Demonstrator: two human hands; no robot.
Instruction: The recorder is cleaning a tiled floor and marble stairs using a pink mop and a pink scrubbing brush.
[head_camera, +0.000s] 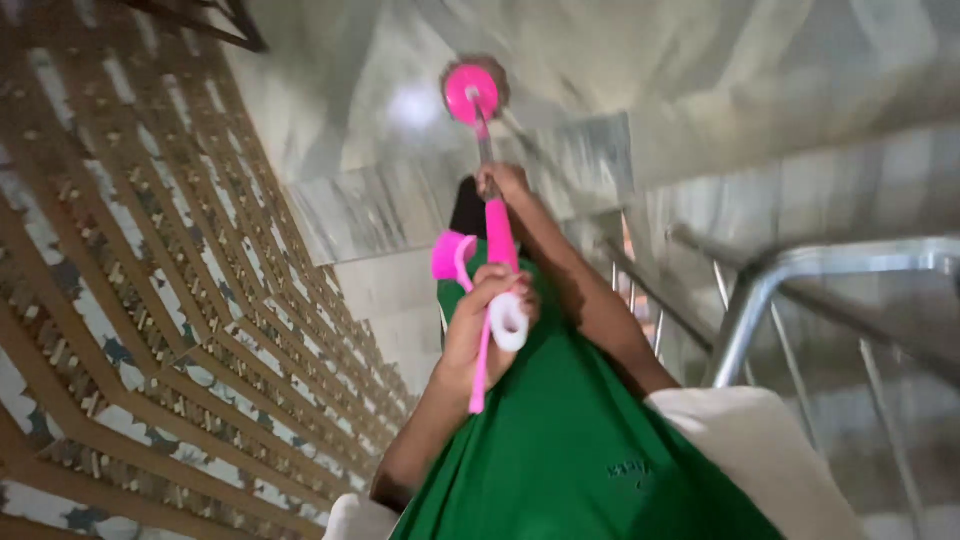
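Both my hands grip a pink mop. My right hand is closed around the pole far from me, just above the bright pink grip section. My left hand is shut on the near end, where a thin pink lever and a white rounded piece stick out. A pink cup-shaped part sits beside the pole between my hands. The round pink mop head rests on a grey marble stair step below. My green garment fills the lower middle.
A patterned brown, gold and white tiled wall runs along the left. A steel stair railing with thin balusters stands at the right. Marble steps descend ahead. A white cloth lies at the lower right.
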